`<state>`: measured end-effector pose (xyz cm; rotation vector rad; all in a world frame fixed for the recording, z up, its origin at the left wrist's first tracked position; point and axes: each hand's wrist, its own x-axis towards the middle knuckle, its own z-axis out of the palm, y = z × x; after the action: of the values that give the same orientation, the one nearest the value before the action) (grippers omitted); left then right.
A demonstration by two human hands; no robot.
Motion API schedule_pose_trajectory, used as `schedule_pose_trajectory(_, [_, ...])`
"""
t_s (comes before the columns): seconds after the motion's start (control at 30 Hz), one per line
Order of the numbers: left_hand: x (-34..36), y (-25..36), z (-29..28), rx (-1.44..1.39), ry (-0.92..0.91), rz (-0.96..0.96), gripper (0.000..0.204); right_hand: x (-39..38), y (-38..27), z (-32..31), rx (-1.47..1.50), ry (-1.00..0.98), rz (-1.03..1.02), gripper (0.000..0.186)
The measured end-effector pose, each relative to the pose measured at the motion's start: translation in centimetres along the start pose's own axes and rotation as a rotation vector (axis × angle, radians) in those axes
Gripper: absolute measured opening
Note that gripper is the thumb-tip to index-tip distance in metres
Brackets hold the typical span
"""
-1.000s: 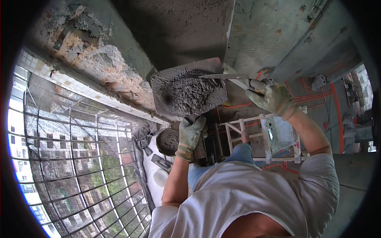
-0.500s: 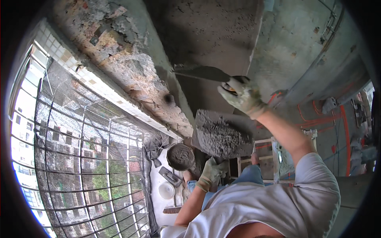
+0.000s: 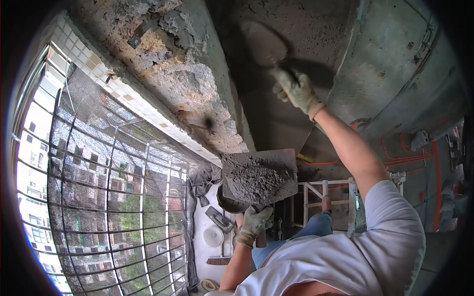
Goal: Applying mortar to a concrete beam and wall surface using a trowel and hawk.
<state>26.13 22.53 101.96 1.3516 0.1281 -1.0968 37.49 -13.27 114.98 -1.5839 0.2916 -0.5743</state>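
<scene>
My right hand [image 3: 297, 91], in a pale work glove, is closed around the handle of a trowel [image 3: 265, 43]. Its blade lies at the dark grey mortar-coated wall [image 3: 269, 116], casting a shadow there; whether it touches cannot be told. Lower down, my gloved left hand [image 3: 256, 222] grips the handle under a flat rectangular mortar board [image 3: 290, 165]. A rough heap of wet grey mortar [image 3: 256, 178] covers much of that board. Beneath the board's left side shows a bucket [image 3: 230, 205], mostly hidden.
A broken masonry edge [image 3: 192, 86] runs along the left, beside a barred window with mesh [image 3: 118, 192]. On the floor lie a float [image 3: 218, 219], a white bowl [image 3: 213, 237], a brush [image 3: 218, 260] and a tape roll [image 3: 209, 285]. A pale frame [image 3: 351, 207] stands right of my legs.
The trowel has moved up the wall and turned, so its blade now faces me flat. The mortar board has shifted left and slightly down, covering much of the bucket.
</scene>
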Motion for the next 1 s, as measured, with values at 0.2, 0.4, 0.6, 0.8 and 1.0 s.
schedule_pose_trajectory(0.2, [0.1,-0.2,-0.5,0.053,0.031,0.004,0.014,-1.7,3.6,5.1,-0.037,-0.081,0.256,0.043])
schedule_pose_trajectory(0.4, [-0.2,-1.0,-1.1,0.055,0.034,0.011,0.013,-0.6,13.1,1.2,0.046,-0.134,-0.010,0.036])
schedule_pose_trajectory(0.6, [0.2,-0.7,-0.4,-0.007,0.045,0.073,0.009,-1.1,1.7,-2.0,-1.172,0.084,-0.484,0.036])
schedule_pose_trajectory(0.8, [0.4,1.3,1.5,0.016,-0.018,0.074,0.009,0.1,-8.6,-2.6,-1.327,0.011,-0.511,0.035])
schedule_pose_trajectory(1.0, [0.0,1.6,2.3,0.000,-0.024,0.089,0.008,-0.6,-8.2,1.3,-0.420,-0.110,0.113,0.040])
